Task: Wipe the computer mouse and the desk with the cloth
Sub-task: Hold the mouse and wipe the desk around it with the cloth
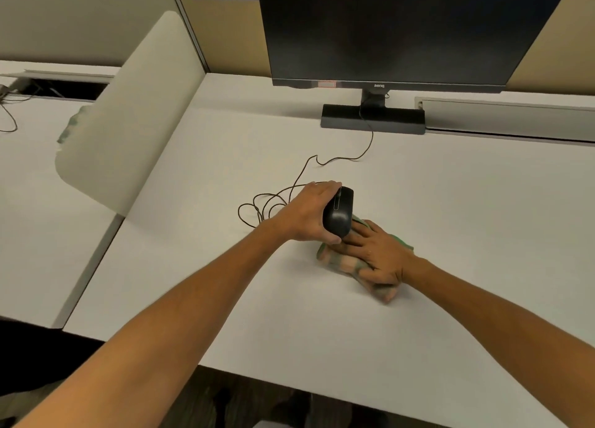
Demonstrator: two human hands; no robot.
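A black wired computer mouse point(338, 213) is tilted up off the white desk point(225, 266), gripped at its left side by my left hand point(306, 215). Just right of it and below, my right hand point(376, 253) lies flat with spread fingers on a crumpled green and beige cloth point(341, 261) that rests on the desk. The cloth's upper end touches the mouse's underside. The mouse cable point(283, 195) loops to the left and runs back toward the monitor.
A dark monitor point(402, 28) on a black stand point(373, 120) fills the back of the desk. A curved beige divider panel point(128, 115) stands at the left, with another desk beyond it. The desk's front edge runs near my forearms.
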